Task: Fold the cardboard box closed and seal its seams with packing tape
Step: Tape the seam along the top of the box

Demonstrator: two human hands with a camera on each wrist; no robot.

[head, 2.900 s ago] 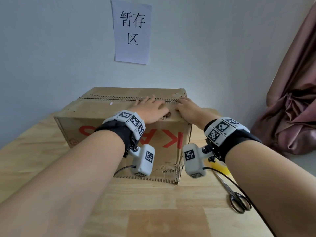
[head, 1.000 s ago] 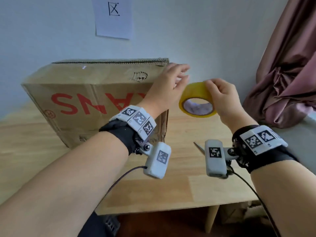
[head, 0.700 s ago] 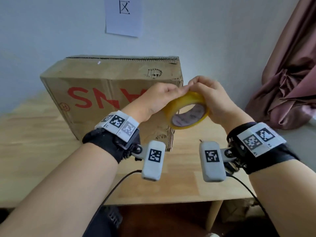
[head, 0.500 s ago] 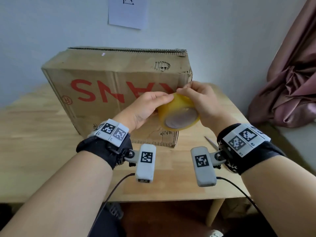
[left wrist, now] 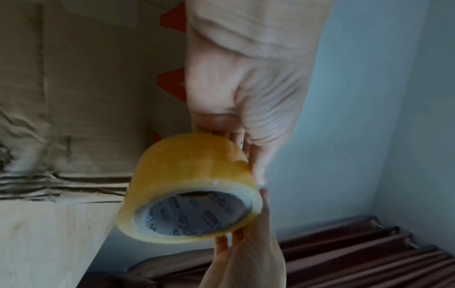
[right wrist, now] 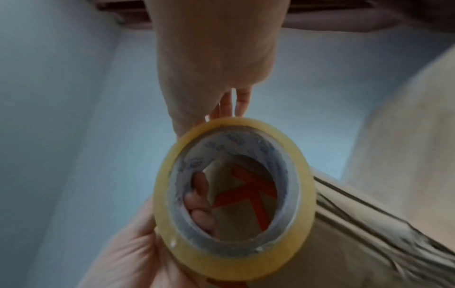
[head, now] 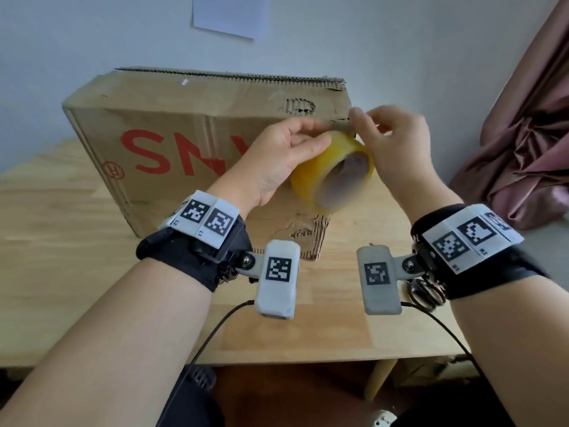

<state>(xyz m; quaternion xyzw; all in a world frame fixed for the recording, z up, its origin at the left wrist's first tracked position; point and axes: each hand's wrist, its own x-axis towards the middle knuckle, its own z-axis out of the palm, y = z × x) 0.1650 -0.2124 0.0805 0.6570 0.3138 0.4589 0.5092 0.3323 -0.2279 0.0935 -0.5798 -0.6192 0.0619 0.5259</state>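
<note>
The cardboard box [head: 197,131] sits closed on the wooden counter [head: 61,241], red lettering upside down on its near face, no tape on it yet as far as I can see. To the right of that lettering, in front of the box's right corner, the left hand [head: 277,155] grips the yellowish roll of packing tape [head: 331,177], fingers through the core. Right of the roll, the right hand [head: 397,140] pinches at the roll's top edge, seemingly picking the free end loose, though blur hides whether any tape has lifted.

So the step appears to be starting the tape. Next, I judge, a strip must be drawn out and pressed along the top seam.

Under the right wrist, scissor handles [head: 426,295] peek out; the blades are hidden. The seam itself is barely visible from here.
</note>
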